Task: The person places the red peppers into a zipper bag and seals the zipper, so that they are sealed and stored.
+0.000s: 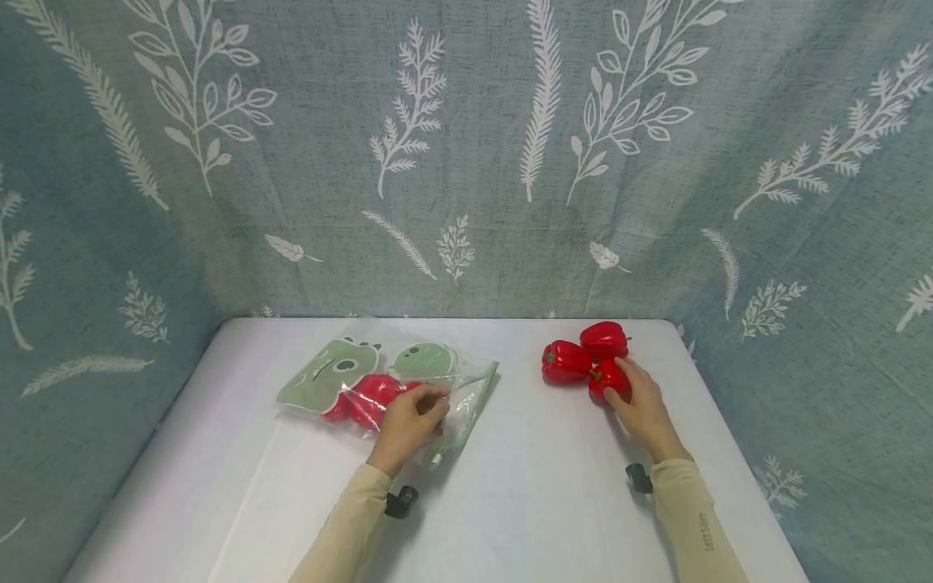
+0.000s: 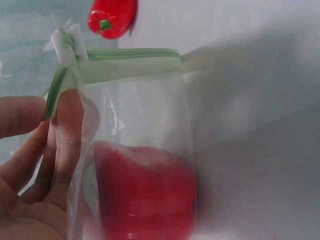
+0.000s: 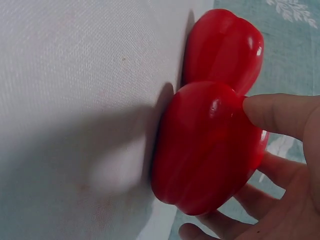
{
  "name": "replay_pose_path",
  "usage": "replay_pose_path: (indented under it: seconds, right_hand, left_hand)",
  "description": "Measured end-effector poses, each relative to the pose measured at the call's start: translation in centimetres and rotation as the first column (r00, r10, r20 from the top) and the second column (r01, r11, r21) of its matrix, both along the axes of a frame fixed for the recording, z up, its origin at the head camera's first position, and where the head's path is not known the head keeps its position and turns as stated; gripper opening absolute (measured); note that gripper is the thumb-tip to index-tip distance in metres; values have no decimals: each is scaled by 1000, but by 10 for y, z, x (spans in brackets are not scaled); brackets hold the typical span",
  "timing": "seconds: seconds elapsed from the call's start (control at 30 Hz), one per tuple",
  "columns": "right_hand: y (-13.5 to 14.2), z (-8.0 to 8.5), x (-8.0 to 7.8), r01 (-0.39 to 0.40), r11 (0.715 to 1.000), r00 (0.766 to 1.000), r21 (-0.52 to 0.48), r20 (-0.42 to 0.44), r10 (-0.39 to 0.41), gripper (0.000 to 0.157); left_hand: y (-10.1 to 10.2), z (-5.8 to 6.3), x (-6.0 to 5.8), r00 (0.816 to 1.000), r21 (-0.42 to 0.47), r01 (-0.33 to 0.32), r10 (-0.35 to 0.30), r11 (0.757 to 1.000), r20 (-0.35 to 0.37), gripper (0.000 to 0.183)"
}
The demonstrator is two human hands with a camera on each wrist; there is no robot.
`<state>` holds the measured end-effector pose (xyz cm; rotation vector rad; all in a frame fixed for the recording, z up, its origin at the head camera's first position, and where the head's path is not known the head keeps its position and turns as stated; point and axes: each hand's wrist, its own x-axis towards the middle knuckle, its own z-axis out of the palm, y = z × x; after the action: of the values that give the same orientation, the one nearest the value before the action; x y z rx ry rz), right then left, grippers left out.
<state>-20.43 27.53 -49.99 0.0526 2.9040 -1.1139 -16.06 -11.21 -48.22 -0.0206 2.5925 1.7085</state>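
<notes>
A clear zip bag [image 1: 466, 405] with a green cartoon print lies on the left of the table, red bell peppers [image 1: 373, 398] inside it. My left hand [image 1: 408, 421] pinches the bag's green zip edge [image 2: 56, 92] between thumb and fingers; a white slider [image 2: 69, 44] sits just beyond the fingertips. On the right, three loose red bell peppers lie close together. Around the nearest bell pepper [image 3: 205, 150] curl the thumb and fingers of my right hand [image 1: 645, 409]. Another bell pepper [image 3: 225, 47] lies right behind it, and a third [image 1: 565, 363] to its left.
The white table [image 1: 525, 486] stands against a green-grey leaf-patterned curtain [image 1: 481, 162], which also hangs along both sides. Dark wrist cameras are worn below each hand, over beige sleeves [image 1: 342, 526].
</notes>
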Motion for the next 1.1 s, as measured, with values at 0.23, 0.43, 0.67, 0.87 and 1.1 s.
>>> replay_pose_path:
  seconds: [0.23,0.43,0.67,0.87,1.1]
  right_hand:
    - [-3,3,3,68,998,998,-1,18,-68,73]
    - [-2,5,7,80,997,996,0,27,-80,76]
    - [-1,6,14,101,995,993,10,54,-101,79]
    - [1,6,16,96,995,994,-22,50,-95,79]
    - [3,7,19,139,978,984,-155,134,-119,84]
  left_hand:
    - [0,-1,0,1000,1,9,-9,1000,-5,26]
    - [1,-1,-1,1000,11,6,-5,1000,-14,24]
    - [1,-2,-2,1000,13,6,-6,1000,-8,23]
    - [1,-2,-3,1000,10,0,0,1000,-3,23]
    - [2,-1,-4,1000,12,5,-5,1000,12,25]
